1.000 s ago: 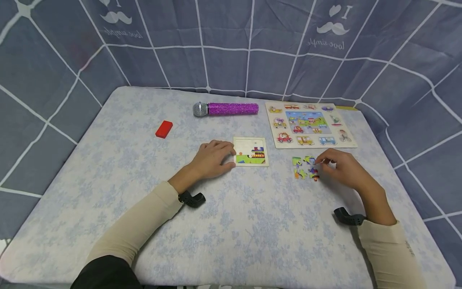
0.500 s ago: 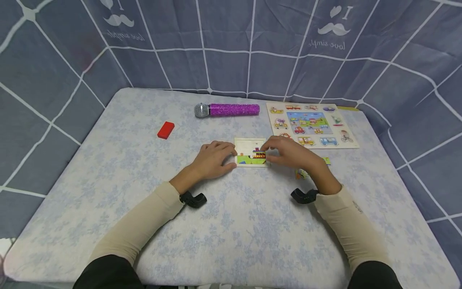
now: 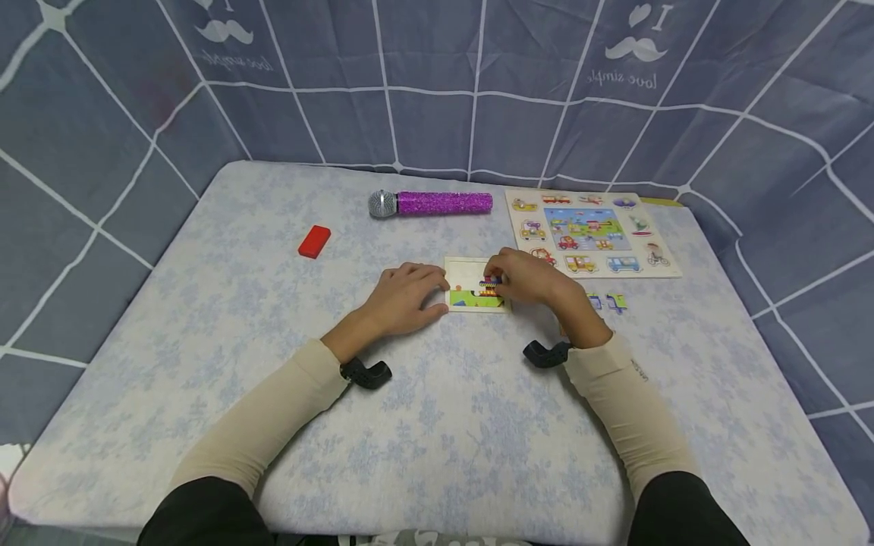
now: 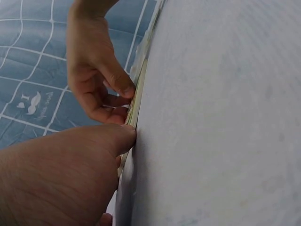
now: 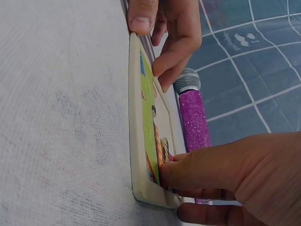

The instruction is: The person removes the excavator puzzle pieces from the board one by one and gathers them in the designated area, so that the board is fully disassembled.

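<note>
A small wooden jigsaw tray [image 3: 466, 271] lies mid-table, its lower part filled with green and coloured pieces and its upper part bare. My left hand [image 3: 406, 299] holds the tray's left edge, thumb at the near left corner and fingers along the side. Over the tray's right side, my right hand [image 3: 529, 279] pinches a small colourful puzzle piece [image 5: 165, 147] between thumb and fingers, down against the pieces in the tray. The fingers hide much of that piece. Beyond the right wrist lie several loose puzzle pieces [image 3: 617, 302], partly covered by the forearm.
A larger vehicle puzzle board [image 3: 652, 262] lies at the back right, close behind the right hand. A purple glitter microphone [image 3: 444, 203] rests behind the tray, and a red block [image 3: 315, 242] sits at the left. A grey checked curtain [image 3: 328, 129] borders the table's back.
My right hand has moved left from the loose pieces to the tray, carrying a piece, then slightly farther left over it. The left hand has stayed at the tray's left edge.
</note>
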{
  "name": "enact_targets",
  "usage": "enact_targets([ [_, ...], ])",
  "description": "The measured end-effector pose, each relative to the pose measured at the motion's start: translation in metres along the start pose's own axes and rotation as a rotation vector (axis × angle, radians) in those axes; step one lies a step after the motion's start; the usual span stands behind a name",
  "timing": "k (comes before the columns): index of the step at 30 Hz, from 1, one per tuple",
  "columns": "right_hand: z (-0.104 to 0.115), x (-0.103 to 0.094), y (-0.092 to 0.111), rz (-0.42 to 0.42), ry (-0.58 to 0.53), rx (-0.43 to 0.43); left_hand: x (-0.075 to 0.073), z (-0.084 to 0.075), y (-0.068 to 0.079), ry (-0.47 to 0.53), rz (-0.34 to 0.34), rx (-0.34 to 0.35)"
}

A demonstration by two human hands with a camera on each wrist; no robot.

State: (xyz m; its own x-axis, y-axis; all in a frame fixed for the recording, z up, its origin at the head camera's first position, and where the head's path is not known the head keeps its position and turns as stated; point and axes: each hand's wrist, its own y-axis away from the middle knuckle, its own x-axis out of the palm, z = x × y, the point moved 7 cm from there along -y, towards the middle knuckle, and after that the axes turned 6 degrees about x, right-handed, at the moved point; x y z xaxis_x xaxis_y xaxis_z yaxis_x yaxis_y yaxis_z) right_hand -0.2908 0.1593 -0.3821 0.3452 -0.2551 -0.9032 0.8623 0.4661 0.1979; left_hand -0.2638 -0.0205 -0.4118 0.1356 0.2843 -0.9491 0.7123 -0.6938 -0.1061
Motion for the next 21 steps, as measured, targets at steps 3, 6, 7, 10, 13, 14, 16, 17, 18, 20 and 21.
enact_targets([
  [3,-0.001,0.000,0.000,-0.002,-0.012,0.000,-0.001,0.000,0.000,0.003,0.000,0.004],
  [6,-0.001,0.000,0.000,-0.021,-0.018,-0.014,-0.001,0.000,0.001,0.000,0.001,0.002],
  [7,0.000,0.000,0.000,-0.029,-0.014,-0.020,-0.001,0.000,0.001,-0.001,0.001,0.002],
  [10,0.002,-0.001,0.000,-0.046,0.011,-0.049,0.000,0.000,0.001,-0.002,-0.001,0.001],
  [13,0.003,-0.001,0.001,-0.041,0.033,-0.068,0.001,0.001,0.000,-0.002,0.004,-0.002],
  [14,0.003,-0.001,0.002,-0.038,0.037,-0.075,0.001,0.001,0.000,-0.002,0.003,0.000],
  [16,0.004,-0.002,0.003,-0.036,0.037,-0.086,0.001,0.001,0.000,0.001,0.001,0.004],
  [17,0.005,-0.003,0.003,-0.036,0.037,-0.094,0.001,0.000,0.000,0.002,-0.001,0.007],
  [18,0.006,-0.003,0.004,-0.039,0.041,-0.105,0.001,0.000,0.001,0.002,-0.004,0.011],
  [20,0.008,-0.004,0.004,-0.050,0.052,-0.128,0.000,0.000,0.001,0.001,-0.011,0.015],
  [21,0.009,-0.005,0.004,-0.057,0.058,-0.137,0.000,0.000,0.001,0.000,-0.011,0.014],
])
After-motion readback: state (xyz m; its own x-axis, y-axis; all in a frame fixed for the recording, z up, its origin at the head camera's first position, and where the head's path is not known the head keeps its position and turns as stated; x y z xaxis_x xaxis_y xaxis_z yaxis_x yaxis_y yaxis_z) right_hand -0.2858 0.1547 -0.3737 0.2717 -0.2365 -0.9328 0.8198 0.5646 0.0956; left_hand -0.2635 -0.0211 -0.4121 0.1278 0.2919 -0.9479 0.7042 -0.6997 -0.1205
